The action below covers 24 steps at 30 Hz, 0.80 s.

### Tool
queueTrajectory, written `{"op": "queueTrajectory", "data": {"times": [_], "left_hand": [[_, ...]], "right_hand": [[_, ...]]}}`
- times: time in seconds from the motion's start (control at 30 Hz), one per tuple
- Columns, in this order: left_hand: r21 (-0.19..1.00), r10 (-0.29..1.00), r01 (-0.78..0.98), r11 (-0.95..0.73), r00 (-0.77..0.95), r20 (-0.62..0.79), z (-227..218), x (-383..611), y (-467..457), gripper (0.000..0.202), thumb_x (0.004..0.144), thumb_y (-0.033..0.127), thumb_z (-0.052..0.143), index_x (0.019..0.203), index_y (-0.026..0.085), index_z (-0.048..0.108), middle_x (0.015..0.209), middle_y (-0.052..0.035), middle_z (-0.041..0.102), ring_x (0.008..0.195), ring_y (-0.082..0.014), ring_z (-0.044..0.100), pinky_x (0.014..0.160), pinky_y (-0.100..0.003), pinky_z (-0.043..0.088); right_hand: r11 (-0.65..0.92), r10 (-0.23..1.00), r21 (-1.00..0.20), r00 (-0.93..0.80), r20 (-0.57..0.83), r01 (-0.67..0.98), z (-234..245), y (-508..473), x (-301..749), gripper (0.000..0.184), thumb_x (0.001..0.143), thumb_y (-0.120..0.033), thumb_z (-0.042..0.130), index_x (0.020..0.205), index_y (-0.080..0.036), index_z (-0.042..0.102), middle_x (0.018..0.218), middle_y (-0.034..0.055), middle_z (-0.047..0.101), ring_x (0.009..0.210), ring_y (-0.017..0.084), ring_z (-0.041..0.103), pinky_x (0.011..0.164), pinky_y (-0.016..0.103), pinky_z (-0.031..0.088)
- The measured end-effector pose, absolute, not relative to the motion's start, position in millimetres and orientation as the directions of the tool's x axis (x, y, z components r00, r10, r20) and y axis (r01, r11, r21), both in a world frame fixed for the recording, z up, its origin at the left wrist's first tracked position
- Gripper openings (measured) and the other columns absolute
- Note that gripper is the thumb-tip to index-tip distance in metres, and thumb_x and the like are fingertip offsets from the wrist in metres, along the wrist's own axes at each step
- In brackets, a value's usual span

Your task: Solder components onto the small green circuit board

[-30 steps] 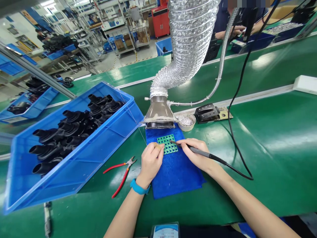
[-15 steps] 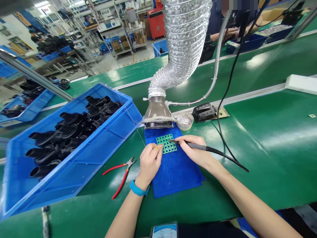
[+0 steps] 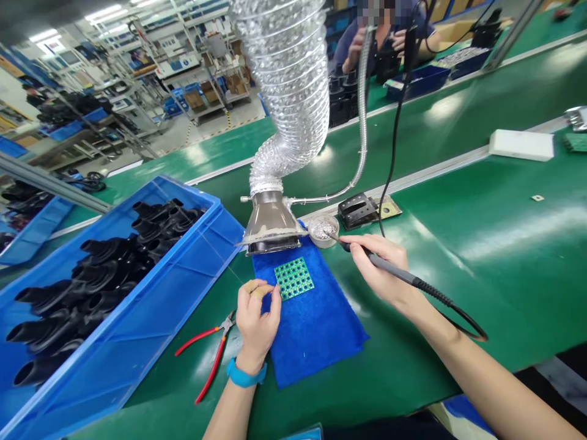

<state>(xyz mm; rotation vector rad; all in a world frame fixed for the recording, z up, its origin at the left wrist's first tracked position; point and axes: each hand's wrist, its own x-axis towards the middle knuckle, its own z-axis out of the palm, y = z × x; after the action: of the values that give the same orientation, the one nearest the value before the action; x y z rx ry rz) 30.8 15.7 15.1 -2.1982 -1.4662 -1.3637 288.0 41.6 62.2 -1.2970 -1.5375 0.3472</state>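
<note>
My right hand (image 3: 383, 266) is closed around a soldering iron (image 3: 389, 267), its tip reaching into a small round pot of silvery shavings (image 3: 323, 230). A green circuit board (image 3: 294, 278) with rows of dark round spots lies on a blue cloth (image 3: 316, 348). At the board's lower left edge my left hand (image 3: 257, 315) pinches a thin solder wire, mostly hidden by the fingers; yellow covers sit on some fingertips. Red-handled cutting pliers (image 3: 224, 327) rest open to the left of this hand.
A fume extraction hood (image 3: 270, 220) on a silver hose (image 3: 293, 91) hangs just behind the board. On the left stands a blue crate (image 3: 183, 299) of black parts. Behind the pot sit a black metal stand (image 3: 360, 211) and, farther right, a white block (image 3: 521, 145). Another person sits across the bench.
My right hand has carried the soldering iron from the board to the pot of shavings. My left hand has drawn back slightly to the board's edge. The camera view has shifted.
</note>
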Motion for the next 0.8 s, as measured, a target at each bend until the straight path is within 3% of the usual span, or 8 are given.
{"op": "queueTrajectory", "data": {"times": [0.2,0.33,0.47,0.6,0.8], "left_hand": [[0.216,0.612,0.828,-0.518,0.182,0.770,12.7,24.2,13.6,0.010,0.087,0.012,0.071,0.089,0.018,0.063,0.070,0.0002,0.065,0.062,-0.0127,0.063,0.062,-0.025,0.049],[0.119,0.571,0.845,-0.522,0.242,0.785,8.0,19.5,11.0,0.010,0.085,0.013,0.076,0.091,0.017,0.070,0.058,0.0037,0.065,0.049,-0.0099,0.060,0.054,-0.022,0.044],[0.285,0.675,0.820,-0.496,0.158,0.720,8.4,24.7,12.1,0.003,0.089,0.019,0.072,0.087,0.018,0.072,0.058,0.0035,0.066,0.047,-0.0095,0.059,0.052,-0.022,0.044],[0.468,0.795,0.774,-0.427,0.074,0.602,10.4,35.0,15.6,0.013,0.095,0.024,0.064,0.086,0.019,0.071,0.073,-0.0004,0.072,0.057,-0.0111,0.062,0.055,-0.023,0.047],[0.477,0.822,0.779,-0.408,0.085,0.564,6.7,38.5,18.4,0.013,0.097,0.022,0.061,0.091,0.018,0.072,0.071,-0.0001,0.067,0.058,-0.0106,0.057,0.059,-0.024,0.047]], "right_hand": [[0.424,0.762,-0.654,0.143,0.632,0.626,35.8,58.6,294.8,0.027,0.096,-0.026,0.052,0.104,-0.022,0.077,0.076,0.0042,0.073,0.066,0.018,0.064,0.072,0.036,0.052],[0.394,0.811,-0.634,0.072,0.580,0.665,15.4,68.2,294.7,0.028,0.096,-0.025,0.051,0.105,-0.022,0.077,0.076,0.0038,0.073,0.066,0.016,0.064,0.072,0.033,0.050],[0.448,0.775,-0.680,0.127,0.619,0.580,20.4,51.9,281.6,0.027,0.096,-0.021,0.051,0.100,-0.020,0.078,0.076,0.0048,0.074,0.064,0.017,0.064,0.070,0.035,0.051],[0.525,0.816,-0.760,0.024,0.577,0.384,24.6,31.0,260.9,0.029,0.093,-0.017,0.050,0.089,-0.023,0.078,0.067,0.0007,0.074,0.056,0.014,0.064,0.062,0.031,0.050],[0.478,0.870,-0.817,-0.044,0.492,0.323,12.0,32.0,248.2,0.029,0.093,-0.016,0.051,0.087,-0.024,0.078,0.072,0.0004,0.077,0.061,0.014,0.069,0.064,0.030,0.051]]}}
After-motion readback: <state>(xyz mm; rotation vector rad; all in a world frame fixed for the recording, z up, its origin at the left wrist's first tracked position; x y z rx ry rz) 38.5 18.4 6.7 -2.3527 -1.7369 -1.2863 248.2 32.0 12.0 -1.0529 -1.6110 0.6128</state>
